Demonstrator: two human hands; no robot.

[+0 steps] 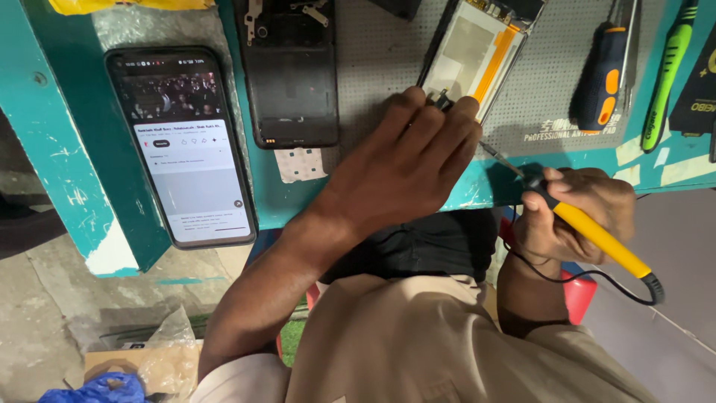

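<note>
soldering iron [597,237] in right hand [578,213], tip beside left hand [406,160].

My left hand [406,160] hides the near corner of the opened phone frame [477,52], whose far end leaves the picture; the iron's tip [492,153] is too small to read

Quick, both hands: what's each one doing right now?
Left hand: fingers closed, pinching a small part at the lower edge of the opened phone frame.
Right hand: closed around the yellow soldering iron, tip aimed toward the frame.
</note>
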